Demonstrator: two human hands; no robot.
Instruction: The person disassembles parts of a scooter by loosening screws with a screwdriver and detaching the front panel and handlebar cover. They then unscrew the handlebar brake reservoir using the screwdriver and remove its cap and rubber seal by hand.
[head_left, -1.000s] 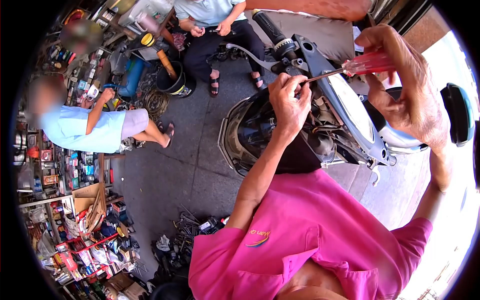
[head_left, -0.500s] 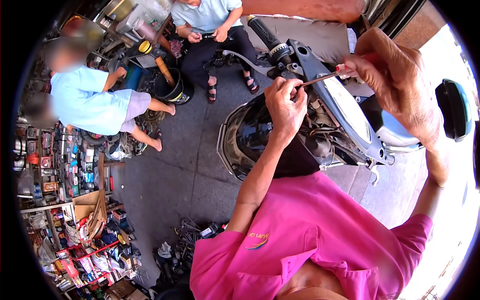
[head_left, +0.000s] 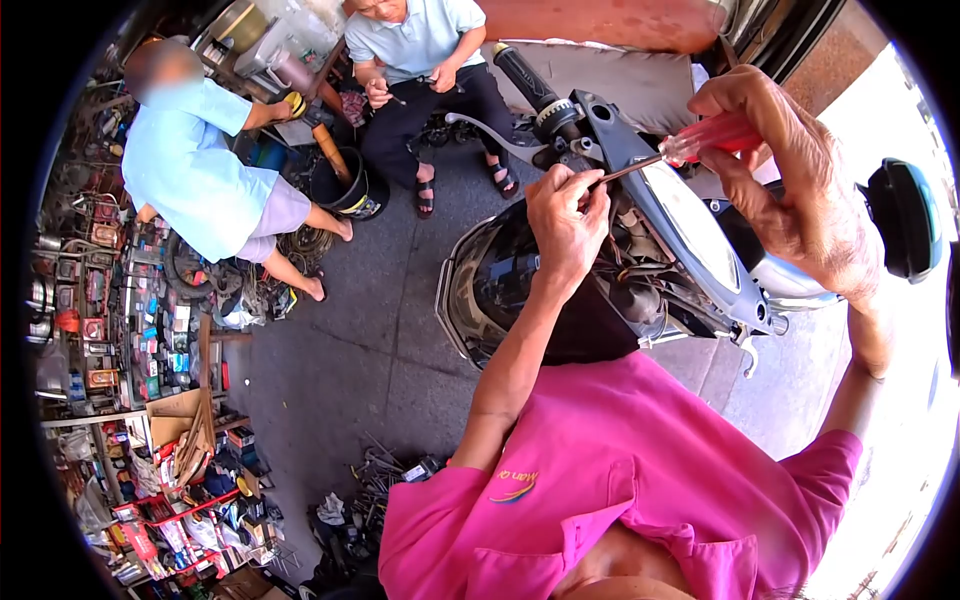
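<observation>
While the left hand (head_left: 567, 222) pinches by its tip, the right hand (head_left: 822, 200) regrips the screwdriver (head_left: 712, 138), apparently turning it.

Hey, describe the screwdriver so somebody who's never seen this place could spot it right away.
Start at the motorbike in front of the pink shirt. Above it, the right hand holds the screwdriver by its handle, the thin shaft reaching to the left hand. Look for the see-through red handle; the bike's grip nearby is black.
</observation>
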